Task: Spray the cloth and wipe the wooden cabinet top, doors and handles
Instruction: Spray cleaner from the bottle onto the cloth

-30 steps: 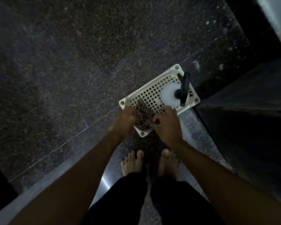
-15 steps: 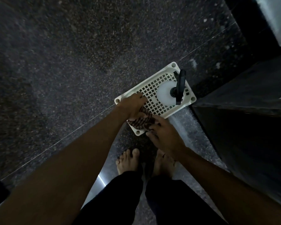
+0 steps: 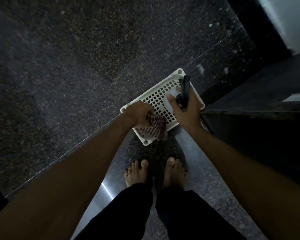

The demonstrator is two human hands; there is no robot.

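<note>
A white perforated plastic basket [image 3: 163, 96] sits on the dark speckled floor. My left hand [image 3: 139, 113] grips a striped brown-and-white cloth [image 3: 154, 129], which hangs over the basket's near corner. My right hand [image 3: 185, 110] is wrapped around a white spray bottle [image 3: 170, 103] with a black trigger head [image 3: 186, 90], standing in the basket's far right part. The dark wooden cabinet [image 3: 267, 118] stands just right of the basket; its top and front are dim.
My bare feet [image 3: 156, 172] stand on the floor just in front of the basket. A dark skirting and pale wall [image 3: 287, 19] run along the upper right. Open granite floor [image 3: 76, 66] stretches to the left.
My right hand left the cloth and moved up to grip the spray bottle. My left hand has bunched the cloth and lifted it toward the basket's near corner.
</note>
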